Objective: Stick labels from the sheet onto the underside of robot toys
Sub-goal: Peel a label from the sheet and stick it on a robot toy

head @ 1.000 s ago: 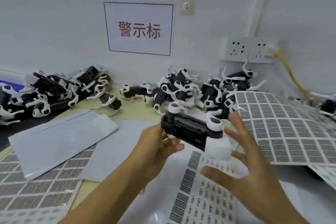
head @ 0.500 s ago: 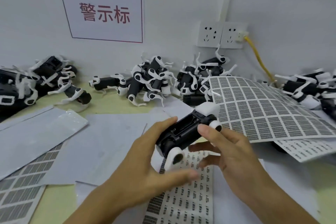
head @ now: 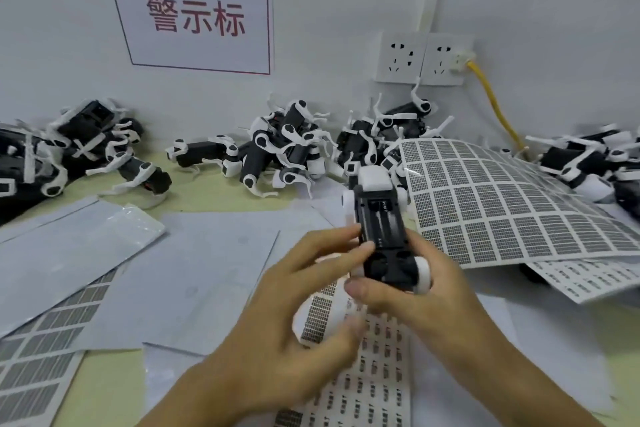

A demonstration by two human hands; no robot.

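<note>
Both hands, left hand [head: 294,329] and right hand [head: 426,295], now clasp the robot toy [head: 381,229], turned lengthwise since a moment ago, underside up, seemingly ready for labelling.

A black-and-white robot toy of smooth plastic [head: 382,229] is seen, its black underside matt and its white parts faintly glossy. Matt white paper label sheets [head: 498,204] are printed with grey blocks. A clear glossy plastic sleeve [head: 114,229] is laid over grey paper. The yellow-green desk [head: 207,192] looks smooth and matt.
</note>
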